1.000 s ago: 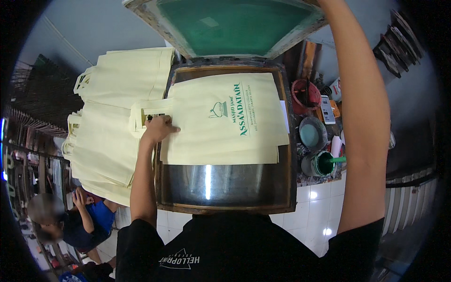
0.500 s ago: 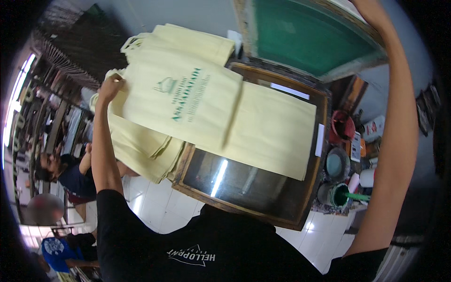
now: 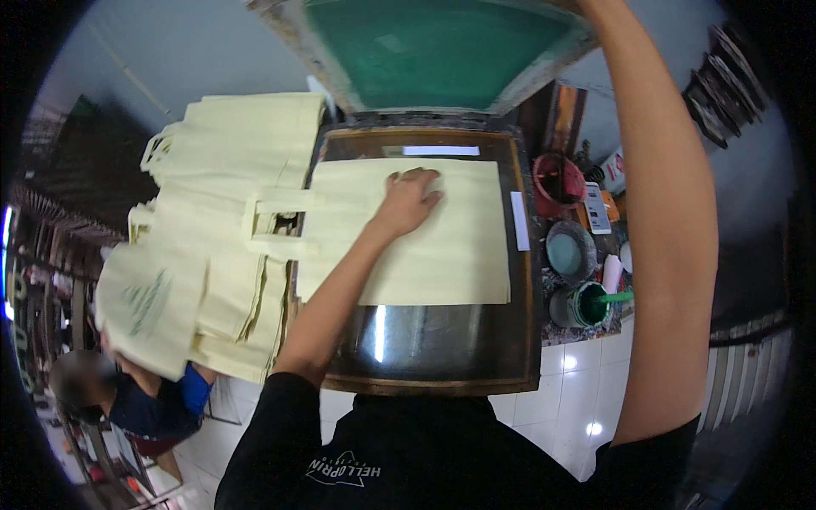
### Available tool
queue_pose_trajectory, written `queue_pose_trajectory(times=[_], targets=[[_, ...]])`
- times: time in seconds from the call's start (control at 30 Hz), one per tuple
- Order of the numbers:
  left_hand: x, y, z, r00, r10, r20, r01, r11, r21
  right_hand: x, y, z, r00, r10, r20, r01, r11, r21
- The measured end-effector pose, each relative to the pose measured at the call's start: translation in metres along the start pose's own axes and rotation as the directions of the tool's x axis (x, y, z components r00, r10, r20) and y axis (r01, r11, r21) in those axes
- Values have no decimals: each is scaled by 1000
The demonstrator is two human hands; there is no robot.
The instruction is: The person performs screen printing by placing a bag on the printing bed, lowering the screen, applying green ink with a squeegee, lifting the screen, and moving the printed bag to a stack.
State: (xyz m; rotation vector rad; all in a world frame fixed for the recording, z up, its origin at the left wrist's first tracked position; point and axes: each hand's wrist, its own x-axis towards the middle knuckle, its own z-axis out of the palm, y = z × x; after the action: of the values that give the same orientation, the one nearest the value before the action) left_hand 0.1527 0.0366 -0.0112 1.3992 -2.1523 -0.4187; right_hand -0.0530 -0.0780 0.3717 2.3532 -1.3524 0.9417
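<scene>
A pale yellow cloth tote bag lies flat on the dark glass-topped printing board, its handles toward the left. My left hand rests on the bag's upper middle, open, fingers spread over the cloth. Above the board's far edge stands a raised printing screen with green mesh in a stained frame. My right arm reaches up to the screen's upper right corner; only the edge of my right hand shows, and its fingers are out of view.
Left of the board are piles of pale yellow bags. A co-worker at lower left has a bag with green print. On the right stand a red pot, a grey bowl and a green ink tub.
My left hand has let go of the printed bag, now with the co-worker at left, and moved right onto the plain bag. The view has shifted; the screen stays raised.
</scene>
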Motion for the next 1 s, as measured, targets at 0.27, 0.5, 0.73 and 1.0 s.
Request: queue_pose_trajectory(times=[0.27, 0.5, 0.73, 1.0], targets=[[95, 26, 65, 985, 40, 166, -80, 968, 239, -3, -1, -2, 990, -135, -39, 133, 990, -52], [89, 30, 66, 996, 63, 65, -72, 988, 138, 27, 9, 13, 986, -157, -54, 154, 986, -56], [108, 35, 62, 968, -12, 252, -34, 984, 176, 21, 9, 7, 988, -139, -61, 140, 990, 19], [99, 28, 66, 971, 183, 153, -204, 969, 135, 28, 14, 12, 979, -199, -54, 190, 972, -136]])
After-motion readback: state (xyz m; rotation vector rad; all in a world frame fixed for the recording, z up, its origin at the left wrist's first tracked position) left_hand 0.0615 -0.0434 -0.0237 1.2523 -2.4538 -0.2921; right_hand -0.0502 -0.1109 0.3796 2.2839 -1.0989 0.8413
